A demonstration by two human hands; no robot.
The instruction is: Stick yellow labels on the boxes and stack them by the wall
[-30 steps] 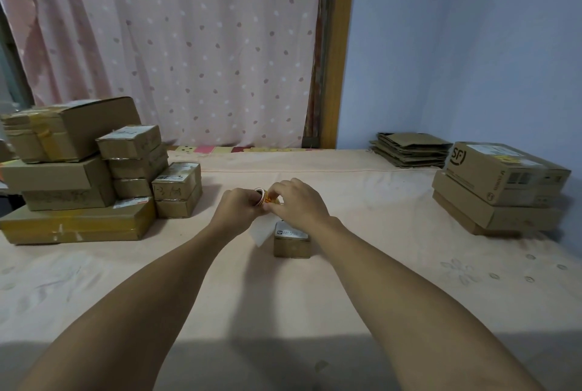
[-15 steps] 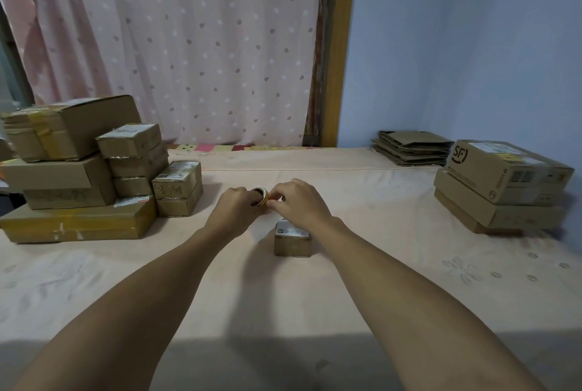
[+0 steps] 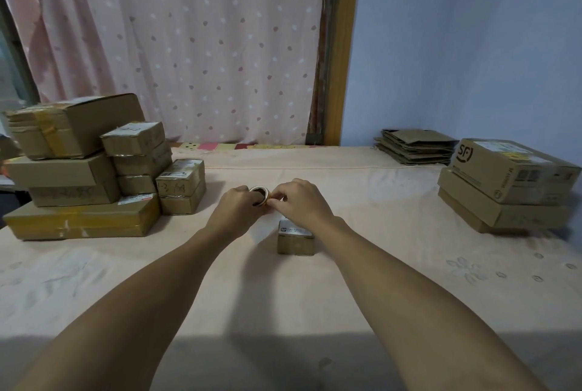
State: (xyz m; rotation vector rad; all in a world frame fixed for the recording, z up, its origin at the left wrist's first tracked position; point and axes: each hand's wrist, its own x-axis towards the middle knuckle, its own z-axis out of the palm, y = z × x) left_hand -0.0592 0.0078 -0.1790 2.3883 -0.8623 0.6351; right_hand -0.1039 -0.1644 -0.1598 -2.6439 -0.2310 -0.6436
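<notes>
My left hand grips a small roll of yellow labels above the middle of the table. The fingertips of my right hand pinch at the roll's right edge. A small cardboard box with a white printed label on top sits on the table just below and in front of my right hand. Two larger boxes, the top one marked SF, are stacked by the blue wall at the right.
A pile of several cardboard boxes stands at the left of the table. Flattened cartons lie at the back right by the wall. A pink dotted curtain hangs behind. A beige cloth covers the table.
The white backing strip that hung below my hands a second ago is out of sight now. Both hands have stayed together at the roll, barely moving.
</notes>
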